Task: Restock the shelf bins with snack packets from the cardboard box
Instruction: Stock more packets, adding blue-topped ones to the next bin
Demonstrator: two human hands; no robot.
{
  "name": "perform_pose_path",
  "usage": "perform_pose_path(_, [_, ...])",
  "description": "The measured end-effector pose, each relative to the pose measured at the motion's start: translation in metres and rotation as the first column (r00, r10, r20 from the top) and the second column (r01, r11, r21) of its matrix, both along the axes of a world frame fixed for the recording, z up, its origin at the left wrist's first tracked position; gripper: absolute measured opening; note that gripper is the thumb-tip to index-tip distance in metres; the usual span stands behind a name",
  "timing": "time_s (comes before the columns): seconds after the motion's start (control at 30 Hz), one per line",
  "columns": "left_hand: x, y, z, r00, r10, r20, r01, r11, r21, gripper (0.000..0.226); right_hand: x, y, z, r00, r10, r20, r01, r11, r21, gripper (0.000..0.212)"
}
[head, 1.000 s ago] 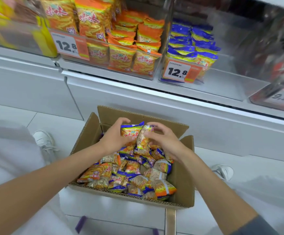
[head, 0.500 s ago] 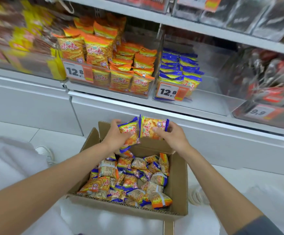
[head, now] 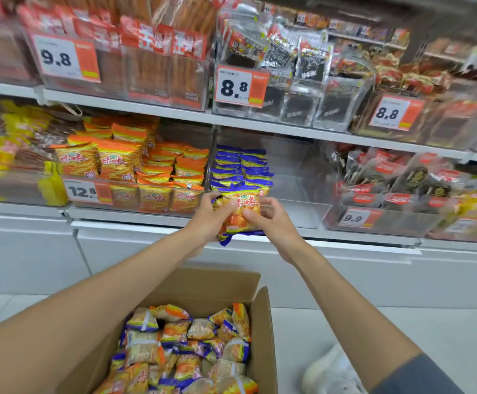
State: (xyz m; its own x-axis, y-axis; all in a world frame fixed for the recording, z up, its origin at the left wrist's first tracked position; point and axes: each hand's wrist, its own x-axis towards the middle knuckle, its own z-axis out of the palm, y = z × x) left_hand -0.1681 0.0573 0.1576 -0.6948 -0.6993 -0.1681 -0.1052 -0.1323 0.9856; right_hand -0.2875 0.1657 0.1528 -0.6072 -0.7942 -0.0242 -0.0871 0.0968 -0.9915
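The bare left forearm (head: 103, 294) and right forearm (head: 345, 302) reach forward and upward, converging. The left hand (head: 207, 220) and right hand (head: 277, 223) meet, fingers curled, gripping an orange-and-yellow, blue-edged plastic snack packet (head: 240, 216) from either side.

The held packet (head: 238, 213) we've got is orange-yellow with big red characters and blue-purple crimped ends. We see the same colours on the loose packets (head: 186, 345) in the plain brown cardboard box (head: 203, 291). The bin packets (head: 241, 166) behind show blue tops over yellow, and the orange packs (head: 152, 166) to the left are orange and yellow all over. Price tags (head: 235, 86) are white with black numbers and an orange strip down the side. Up top we've got red packs (head: 152, 38) and black-and-silver packs (head: 282, 61). Shelves (head: 135, 102) are white, our sleeve (head: 419, 378) grey.
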Motion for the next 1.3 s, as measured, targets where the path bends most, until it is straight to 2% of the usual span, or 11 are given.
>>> perform_pose_path(0.17, [-0.053,-0.018,0.036,0.991,-0.126,0.055,0.136,0.955,-0.265,0.044,-0.060,-0.006,0.035,0.999,0.024,-0.048,-0.030,0.993,-0.113,0.083])
perform_pose_path(0.27, [-0.095,-0.039,0.050,0.992,-0.124,0.012,0.116,0.881,-0.459,0.027,-0.103,-0.010,0.041,0.984,-0.088,-0.153,0.072,0.992,-0.107,0.066])
perform_pose_path(0.37, [-0.135,-0.066,0.054,0.997,-0.074,-0.019,0.053,0.854,-0.517,0.016,-0.146,-0.011,0.033,0.924,-0.290,-0.248,0.273,0.957,-0.101,0.046])
perform_pose_path(0.5, [-0.166,-0.083,0.044,0.957,-0.229,0.177,0.289,0.787,-0.545,0.027,-0.186,-0.015,0.018,0.900,-0.324,-0.291,0.321,0.945,-0.062,0.044])
perform_pose_path(0.6, [-0.170,-0.096,0.026,0.859,-0.312,0.405,0.504,0.652,-0.567,0.027,-0.199,-0.016,0.009,0.886,-0.321,-0.335,0.320,0.946,-0.058,0.044])
perform_pose_path(0.67, [-0.169,-0.101,0.015,0.770,-0.290,0.569,0.629,0.497,-0.598,0.029,-0.201,-0.017,0.006,0.883,-0.326,-0.336,0.320,0.944,-0.074,0.043])
perform_pose_path(0.8, [-0.174,-0.104,0.008,0.660,-0.028,0.750,0.741,0.184,-0.645,0.030,-0.199,-0.017,0.003,0.911,-0.274,-0.307,0.272,0.961,-0.051,0.044])
perform_pose_path(0.97, [-0.168,-0.120,0.011,0.686,-0.116,0.718,0.715,0.289,-0.636,0.030,-0.195,-0.016,0.005,0.923,-0.232,-0.307,0.232,0.972,-0.035,0.043])
perform_pose_path(1.1, [-0.167,-0.117,0.008,0.700,-0.079,0.710,0.703,0.252,-0.665,0.034,-0.194,-0.018,0.006,0.917,-0.199,-0.345,0.209,0.978,-0.007,0.042])
perform_pose_path(1.2, [-0.169,-0.116,0.005,0.713,-0.150,0.685,0.687,0.344,-0.640,0.047,-0.194,-0.022,0.000,0.909,-0.211,-0.359,0.232,0.973,0.016,0.041])
perform_pose_path(1.3, [-0.170,-0.117,0.000,0.704,-0.125,0.699,0.692,0.347,-0.634,0.052,-0.198,-0.024,-0.006,0.902,-0.231,-0.364,0.262,0.964,0.039,0.040])
